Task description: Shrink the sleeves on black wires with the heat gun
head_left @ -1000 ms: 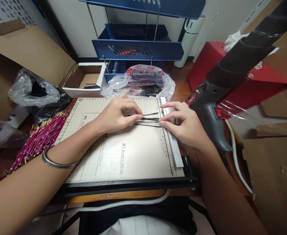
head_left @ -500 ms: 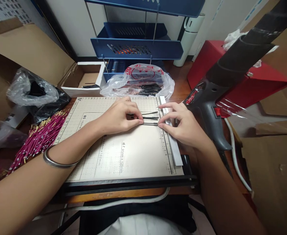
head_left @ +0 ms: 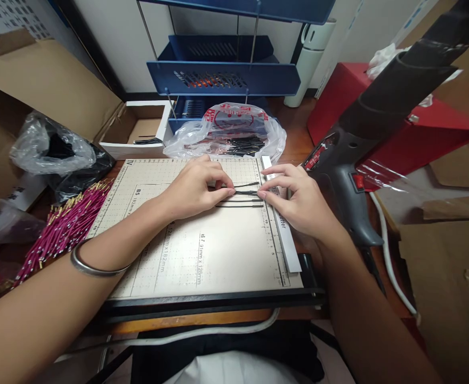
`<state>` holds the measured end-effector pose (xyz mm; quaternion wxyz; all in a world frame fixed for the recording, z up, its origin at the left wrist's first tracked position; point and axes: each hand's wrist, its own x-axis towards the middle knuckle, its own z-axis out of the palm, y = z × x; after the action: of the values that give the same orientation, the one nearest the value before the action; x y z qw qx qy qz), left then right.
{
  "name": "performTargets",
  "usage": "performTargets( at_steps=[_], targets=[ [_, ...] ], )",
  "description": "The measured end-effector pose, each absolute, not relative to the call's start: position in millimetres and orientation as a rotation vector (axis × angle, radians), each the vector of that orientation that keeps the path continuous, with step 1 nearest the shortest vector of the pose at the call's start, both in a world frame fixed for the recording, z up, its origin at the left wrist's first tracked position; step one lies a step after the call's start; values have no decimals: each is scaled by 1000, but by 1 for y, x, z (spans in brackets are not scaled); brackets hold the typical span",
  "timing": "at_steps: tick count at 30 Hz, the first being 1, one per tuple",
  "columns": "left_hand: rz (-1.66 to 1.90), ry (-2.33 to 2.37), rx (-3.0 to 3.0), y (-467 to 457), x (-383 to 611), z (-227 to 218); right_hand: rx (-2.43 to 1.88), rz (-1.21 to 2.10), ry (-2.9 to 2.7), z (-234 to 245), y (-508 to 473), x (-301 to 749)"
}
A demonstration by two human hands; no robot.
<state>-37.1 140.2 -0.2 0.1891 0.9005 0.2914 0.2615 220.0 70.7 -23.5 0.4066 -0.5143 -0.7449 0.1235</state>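
Several thin black wire-like strips [head_left: 240, 205] lie across a cream paper trimmer board [head_left: 218, 256] printed with grids and sizes. My left hand [head_left: 202, 186] pinches the left part of one or more of these strips between thumb and fingertips. At their right ends, by the trimmer's ruled edge, my right hand [head_left: 296, 197] pinches between thumb and index finger, its other fingers spread over the white guide strip [head_left: 290, 250]. Two strips lie loose just nearer to me than the pinched ones, and another slants above them.
A clear bag with black strips [head_left: 244, 145] and a white box [head_left: 132, 149] stand behind the board. Magenta, gold-tipped wires [head_left: 66, 229] are piled left. To the right are a grey heat gun [head_left: 346, 176] and a red box [head_left: 430, 128]. Blue shelves [head_left: 226, 79] rise behind.
Both hands have moved from the nearest strips to ones slightly farther from me. The nearer strips now lie let go on the board.
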Motion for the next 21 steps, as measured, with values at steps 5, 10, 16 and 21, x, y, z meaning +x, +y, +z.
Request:
performTargets(
  at_steps=[5, 10, 16, 21],
  targets=[
    [711, 820, 2532, 141, -36, -2, -1332, 353, -1885, -27, 75, 218],
    [728, 808, 2542, 137, -34, 1, -1338, 362, -1902, -24, 73, 219],
    [830, 710, 2545, 128, -26, 2, -1285, 337, -1897, -13, 63, 212],
    [872, 696, 2551, 126, -24, 2, -1220, 328, -1882, -6, 60, 206]
  ],
)
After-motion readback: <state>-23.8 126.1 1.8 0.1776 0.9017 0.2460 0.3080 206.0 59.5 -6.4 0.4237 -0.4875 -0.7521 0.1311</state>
